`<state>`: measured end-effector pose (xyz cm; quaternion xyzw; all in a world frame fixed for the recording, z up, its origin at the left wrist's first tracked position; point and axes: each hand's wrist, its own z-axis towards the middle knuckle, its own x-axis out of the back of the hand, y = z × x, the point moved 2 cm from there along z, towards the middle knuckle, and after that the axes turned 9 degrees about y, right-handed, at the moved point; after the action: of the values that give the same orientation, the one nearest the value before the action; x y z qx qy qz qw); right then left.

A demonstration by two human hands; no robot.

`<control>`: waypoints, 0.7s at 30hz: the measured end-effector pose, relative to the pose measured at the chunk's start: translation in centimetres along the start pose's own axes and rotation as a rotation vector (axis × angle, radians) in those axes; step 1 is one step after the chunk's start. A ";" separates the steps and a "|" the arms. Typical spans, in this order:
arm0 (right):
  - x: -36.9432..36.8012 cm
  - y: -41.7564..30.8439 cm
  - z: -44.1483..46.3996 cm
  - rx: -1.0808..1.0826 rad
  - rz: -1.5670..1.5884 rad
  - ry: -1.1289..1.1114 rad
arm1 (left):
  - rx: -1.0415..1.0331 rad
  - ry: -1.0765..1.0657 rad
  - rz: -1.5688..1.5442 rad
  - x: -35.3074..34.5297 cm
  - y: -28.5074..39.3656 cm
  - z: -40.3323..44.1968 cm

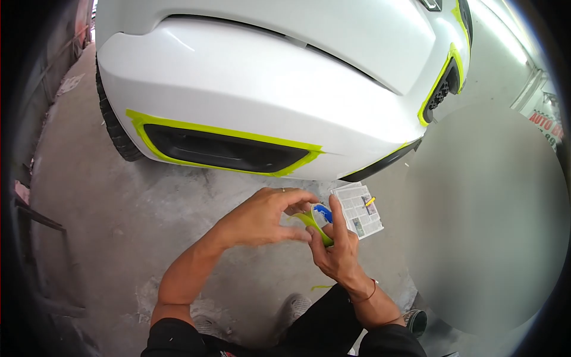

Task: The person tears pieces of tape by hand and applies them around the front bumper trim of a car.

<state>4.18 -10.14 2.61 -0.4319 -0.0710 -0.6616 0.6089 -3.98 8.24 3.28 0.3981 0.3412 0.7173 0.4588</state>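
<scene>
A roll of yellow-green masking tape with a blue inner core is held up in front of me, above the floor. My right hand grips it from the right, thumb on the near side and index finger upright along the far edge. From the left, my left hand curves around the same roll, its thumb and fingertips at the roll's near and far edges. A pale yellow-green part of the tape shows between the left fingers. Some left fingertips are hidden behind the roll.
Ahead stands a white car bumper, with yellow-green tape edging its black recess. A folded newspaper lies on the concrete floor, a yellow-handled tool on it. My shoes are below; a blurred area covers the right.
</scene>
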 end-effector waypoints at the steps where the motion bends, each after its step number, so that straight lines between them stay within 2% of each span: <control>1: -0.1 -0.1 0.0 0.082 0.026 0.033 | 0.051 0.002 -0.010 0.0 -0.3 0.1; 2: -0.2 -0.2 0.1 0.164 0.052 0.066 | 0.101 0.004 -0.021 0.0 -0.6 0.1; 8: 0.1 -0.8 0.5 0.214 -0.055 0.040 | 0.101 0.129 -0.026 0.4 -1.2 -0.1; 15: -0.3 -0.7 0.4 0.123 0.009 0.019 | -0.026 0.175 0.117 -0.5 -0.7 -0.1; 17: -0.4 -0.4 0.2 0.104 0.046 0.008 | -0.139 0.210 0.175 -0.8 -0.6 -0.2; 21: -0.5 -0.3 0.1 0.073 0.069 0.049 | -0.124 0.214 0.254 -1.4 -0.3 -0.1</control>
<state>3.94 -9.65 2.52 -0.3951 -0.0652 -0.6475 0.6483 -3.60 7.07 2.65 0.3302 0.2900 0.8276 0.3492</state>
